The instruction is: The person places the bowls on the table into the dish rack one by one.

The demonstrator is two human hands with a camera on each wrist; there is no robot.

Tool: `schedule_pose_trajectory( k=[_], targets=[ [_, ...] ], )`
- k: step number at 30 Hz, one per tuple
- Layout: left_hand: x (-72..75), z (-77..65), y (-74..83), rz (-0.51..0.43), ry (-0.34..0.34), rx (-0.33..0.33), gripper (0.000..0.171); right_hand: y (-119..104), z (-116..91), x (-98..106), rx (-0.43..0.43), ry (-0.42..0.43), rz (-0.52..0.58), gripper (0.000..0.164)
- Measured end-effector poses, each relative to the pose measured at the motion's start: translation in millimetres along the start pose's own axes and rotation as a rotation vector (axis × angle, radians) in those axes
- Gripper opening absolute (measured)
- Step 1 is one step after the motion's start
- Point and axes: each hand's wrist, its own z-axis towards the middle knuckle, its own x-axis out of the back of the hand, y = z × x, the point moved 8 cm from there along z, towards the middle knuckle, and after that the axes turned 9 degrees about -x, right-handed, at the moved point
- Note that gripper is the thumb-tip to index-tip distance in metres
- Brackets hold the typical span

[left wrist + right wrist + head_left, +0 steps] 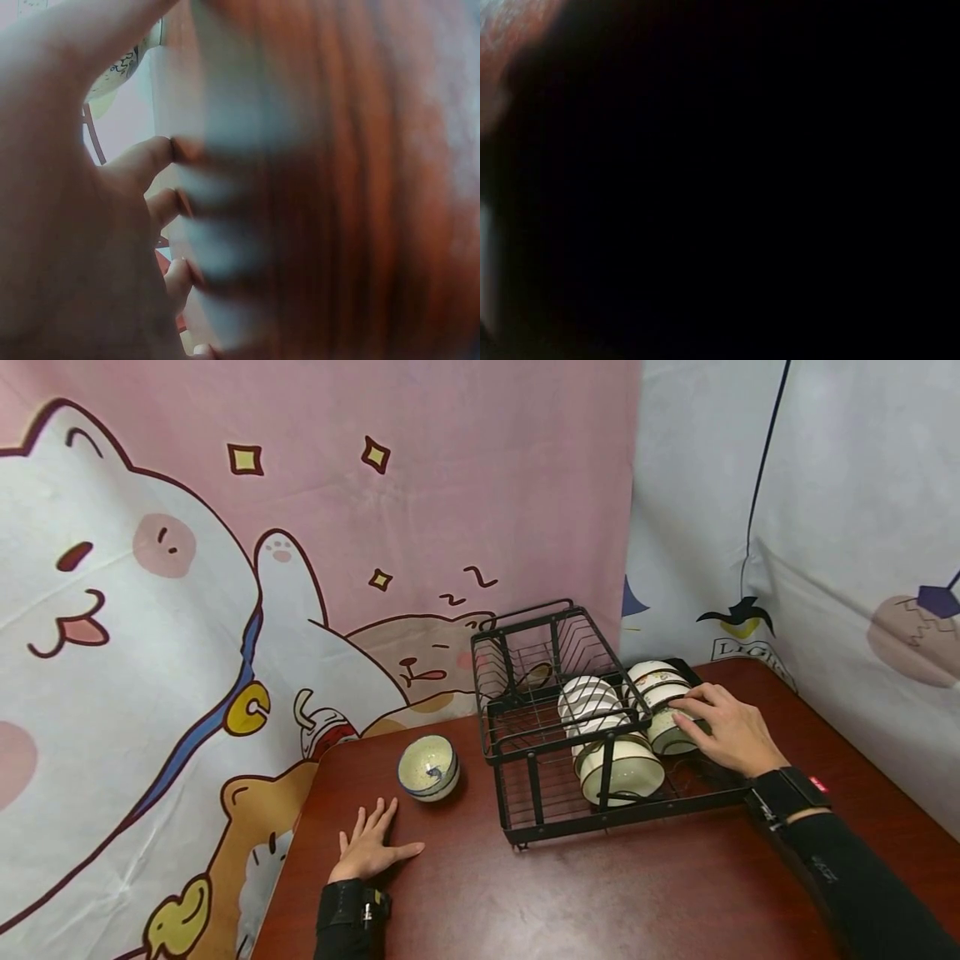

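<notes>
In the head view my right hand [731, 731] reaches into the right side of a black dish rack, thumb and fingers pinching the rim of a pale green bowl [670, 737]. Other white bowls [651, 673] with patterned sides stand tilted behind it in the same row. My left hand [367, 850] lies on the table with fingers spread, holding nothing. Just beyond its fingertips sits a speckled bowl [424, 758] with a blue rim and a blue mark inside. The left wrist view shows the fingers [142, 161] against the wood. Nearly all of the right wrist view is dark.
The two-tier black wire dish rack [551, 837] stands on the reddish-brown table [540, 902]. Nested white bowls [588, 706] fill its middle row, with a larger cream bowl [626, 774] in front. A cartoon-printed cloth [450, 510] hangs behind the table.
</notes>
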Motion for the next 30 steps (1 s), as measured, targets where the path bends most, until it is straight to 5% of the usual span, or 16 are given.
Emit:
schedule_pose_trajectory(
  k=[14, 18, 22, 24, 28, 30],
  targets=[
    [4.9, -2.7, 7.5, -0.009, -0.004, -0.004, 0.129, -0.6, -0.5, -0.5, -0.008, -0.003, -0.024, 0.024],
    [22.5, -9.6, 30.3, -0.022, 0.012, -0.045, 0.101, -1.3, -0.1, -0.2, -0.010, -0.023, -0.021, 0.023],
    [44.9, -5.8, 53.1, -0.152, 0.115, -0.058, 0.065, -4.2, 3.6, 1.6, -0.021, -0.089, -0.031, 0.023],
    [48.7, 7.2, 54.5, -0.199, 0.200, -0.061, 0.063, -5.5, 7.7, 3.4, -0.033, -0.136, -0.048, 0.024],
    [38.2, 49.2, 33.5, -0.091, 0.412, -0.055, 0.059, -8.1, 16.7, 10.1, -0.057, -0.223, -0.086, 0.027],
    [37.4, 59.3, 31.9, -0.033, 0.483, -0.008, 0.049, -10.4, 20.8, 14.4, -0.062, -0.250, -0.089, 0.027]
  ],
)
